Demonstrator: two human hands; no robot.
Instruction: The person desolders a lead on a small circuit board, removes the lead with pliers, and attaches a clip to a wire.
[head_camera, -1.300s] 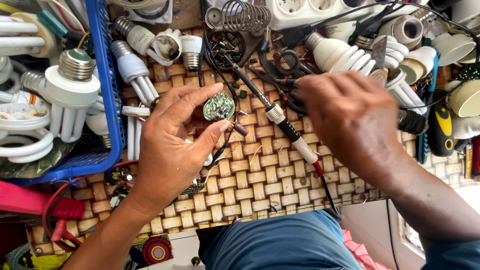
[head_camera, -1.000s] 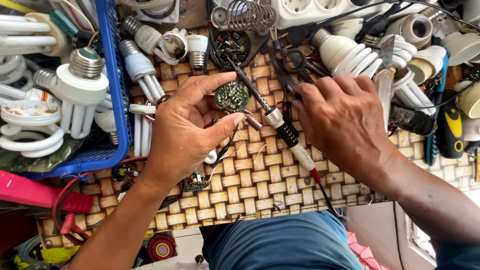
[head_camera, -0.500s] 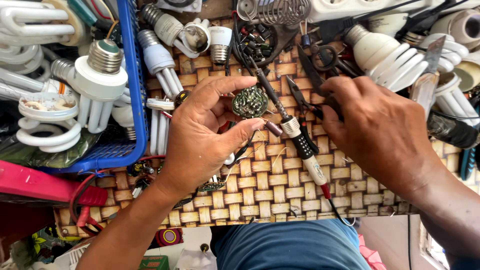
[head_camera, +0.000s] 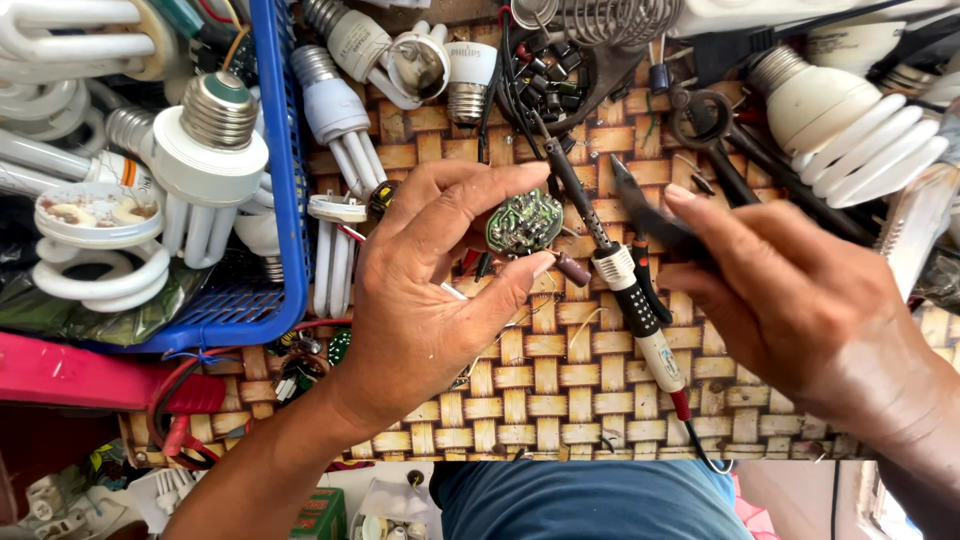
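Head view: left hand (head_camera: 420, 310) is pinching a small round green circuit board (head_camera: 524, 222) btwn thumb and fingertips, fingers curled round it, board held just above the woven mat (head_camera: 520, 390), roughly mid-frame. Right hand (head_camera: 800, 300) is closing on dark pliers (head_camera: 650, 215), fingers wrapped over the handles, pliers' tip pointing up-left twd the board but not touching it. A soldering iron (head_camera: 610, 270) is lying diagonally on the mat btwn the two hands, tip up near the board, white handle w/ red end running down-right.

Blue basket (head_camera: 275, 200) is sitting at left, holding white spiral and tube lamp bulbs (head_camera: 200, 150). More bulbs (head_camera: 850, 130) are lying upper right, just beside the right hand. Scissors (head_camera: 710, 130) are resting at top, near the pliers. Coiled wire stand (head_camera: 590, 20) is showing at top edge. Red tool handle (head_camera: 90, 375) is lying lower left. Blue fabric (head_camera: 590, 505) of the person's lap is showing at bottom.
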